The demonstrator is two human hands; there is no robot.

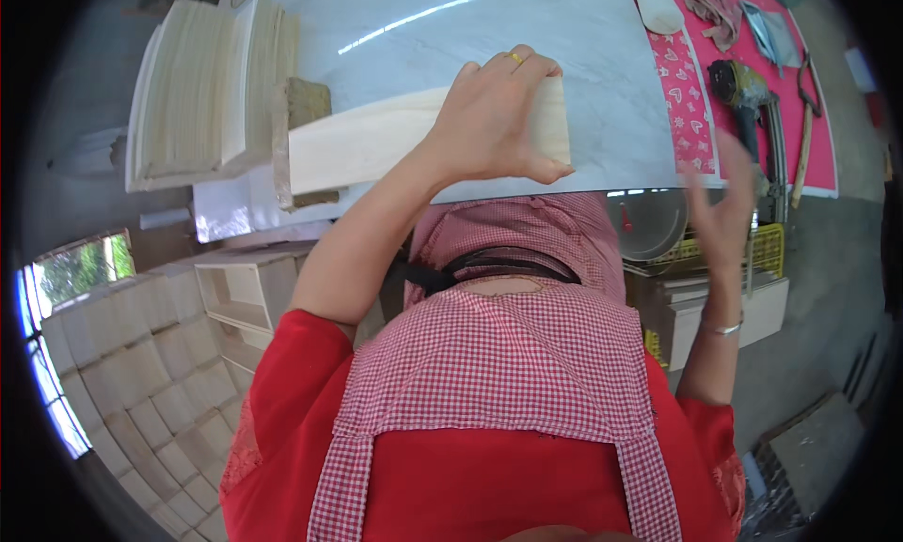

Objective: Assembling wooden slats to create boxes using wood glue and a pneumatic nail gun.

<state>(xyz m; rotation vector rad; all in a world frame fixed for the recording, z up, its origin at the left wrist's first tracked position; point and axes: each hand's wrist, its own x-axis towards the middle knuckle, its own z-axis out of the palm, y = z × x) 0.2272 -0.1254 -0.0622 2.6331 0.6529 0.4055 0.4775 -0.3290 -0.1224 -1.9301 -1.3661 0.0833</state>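
One pale, flat, rectangular wooden board (372, 145), upper ctr. of frame, laid on glossy grey-white tabletop (607, 119); L. end placed by worn brown wooden block (309, 101). L. hand (494, 114) clamped on bd. nr. its R. end, thumb at lower edge, fingers at upper. R. hand (726, 208), right of frame, blurred; thumb & fingers held apart, nothing gripped. Qty. of thin pale wooden slats (202, 91) stacked, upper L. Wooden-handled hammer (803, 152) laid on bright pink cloth (823, 163), upper R.
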